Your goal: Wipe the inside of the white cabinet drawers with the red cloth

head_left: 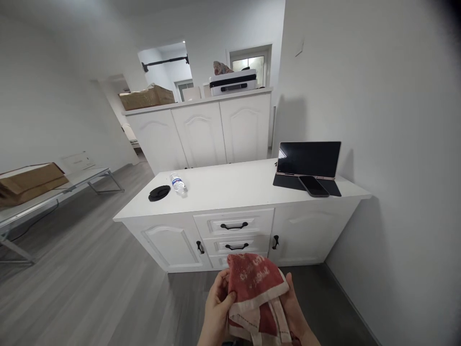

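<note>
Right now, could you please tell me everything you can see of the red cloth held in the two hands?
The red cloth looks like soft woven fabric, red with a pale cream border and pale lettering or a pattern near its top, too small to read. It is bunched and folded, not spread flat, with its edges hanging down. The left hand grips its left side with the thumb over the front, and the right hand holds its right side from behind. It is held in the air in front of the white cabinet, touching nothing else.
</note>
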Demonstrator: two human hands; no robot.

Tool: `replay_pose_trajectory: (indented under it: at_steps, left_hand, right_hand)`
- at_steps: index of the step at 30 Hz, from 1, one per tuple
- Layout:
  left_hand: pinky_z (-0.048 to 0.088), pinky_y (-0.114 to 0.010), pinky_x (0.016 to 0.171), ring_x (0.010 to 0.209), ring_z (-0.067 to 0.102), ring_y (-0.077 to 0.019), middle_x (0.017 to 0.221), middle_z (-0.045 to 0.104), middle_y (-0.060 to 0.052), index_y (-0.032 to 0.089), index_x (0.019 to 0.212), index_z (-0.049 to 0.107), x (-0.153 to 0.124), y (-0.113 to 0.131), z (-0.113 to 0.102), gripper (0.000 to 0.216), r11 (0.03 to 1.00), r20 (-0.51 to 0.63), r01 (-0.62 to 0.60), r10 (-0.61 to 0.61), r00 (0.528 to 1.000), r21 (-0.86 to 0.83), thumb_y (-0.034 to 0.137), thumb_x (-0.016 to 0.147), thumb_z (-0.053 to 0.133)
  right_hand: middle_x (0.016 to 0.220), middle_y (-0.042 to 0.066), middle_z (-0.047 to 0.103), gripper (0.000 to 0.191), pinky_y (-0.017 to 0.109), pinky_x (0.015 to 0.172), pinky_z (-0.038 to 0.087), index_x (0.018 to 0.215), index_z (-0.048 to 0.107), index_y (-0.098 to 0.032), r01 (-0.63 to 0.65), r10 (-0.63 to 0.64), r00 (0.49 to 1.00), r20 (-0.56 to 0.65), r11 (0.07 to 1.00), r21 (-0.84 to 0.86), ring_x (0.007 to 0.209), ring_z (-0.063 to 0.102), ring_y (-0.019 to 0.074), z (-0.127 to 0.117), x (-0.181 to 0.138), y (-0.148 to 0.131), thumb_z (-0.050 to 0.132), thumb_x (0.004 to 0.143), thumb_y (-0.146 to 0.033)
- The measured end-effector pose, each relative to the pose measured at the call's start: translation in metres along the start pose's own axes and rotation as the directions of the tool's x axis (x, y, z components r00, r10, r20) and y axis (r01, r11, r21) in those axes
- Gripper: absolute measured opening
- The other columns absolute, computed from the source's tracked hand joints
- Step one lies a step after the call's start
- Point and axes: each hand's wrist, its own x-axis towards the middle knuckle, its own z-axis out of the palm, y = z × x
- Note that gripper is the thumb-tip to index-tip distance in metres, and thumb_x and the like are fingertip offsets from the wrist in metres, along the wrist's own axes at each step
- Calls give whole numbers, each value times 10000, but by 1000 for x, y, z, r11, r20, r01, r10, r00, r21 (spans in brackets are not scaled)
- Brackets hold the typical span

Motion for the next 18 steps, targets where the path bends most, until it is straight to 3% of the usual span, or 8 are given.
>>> replay_pose_trajectory:
  at_steps: [3,7,9,12,14,18]
  left_hand:
    - [471,-305,857,1010,640,-245,1112,716,-67,245,1079,707,6,3,6,407,1000,47,9,-8,999,-28,263,681,792]
    - [476,-314,866,995,646,-234,1092,717,-70,244,1117,690,26,0,8,450,998,87,50,-47,995,-27,203,680,789]
    - [489,-337,866,969,660,-232,1076,716,-85,232,1125,672,46,-3,7,450,992,69,104,-99,993,-75,210,693,796]
    - [502,-313,825,850,675,-185,985,716,-96,184,981,665,91,-5,7,305,977,-132,127,-151,980,-170,183,705,795]
    - [502,-295,835,816,672,-166,876,701,-86,171,850,630,127,-3,10,210,964,-252,142,-198,947,-224,105,711,772]
    - [505,-270,801,711,621,-133,705,620,-34,182,718,581,191,5,19,156,963,-332,142,-215,918,-230,95,799,684]
  right_hand:
    - [1113,24,757,474,522,940,517,1010,747,-379,-118,115,989,95,993,19,1102,671,340,-1,-1,-5,670,664,-693]
    - [1056,62,771,304,478,990,512,953,764,-277,-124,119,991,55,987,97,1077,687,311,0,-1,-12,776,670,-388]
    - [995,86,779,248,487,980,523,830,769,-233,-130,128,991,23,985,113,1059,693,327,-4,0,-15,782,647,-400]
    - [937,95,782,289,512,906,565,680,748,-244,-106,111,993,-46,991,87,1003,705,373,-17,-1,-22,775,577,-512]
    - [947,92,782,325,517,849,587,680,750,-273,-68,73,990,-120,997,45,962,712,392,-28,-4,-27,766,537,-564]
    - [1029,96,770,426,522,772,599,806,766,-328,-17,14,976,-217,1000,-11,923,710,417,-41,-14,-34,775,467,-587]
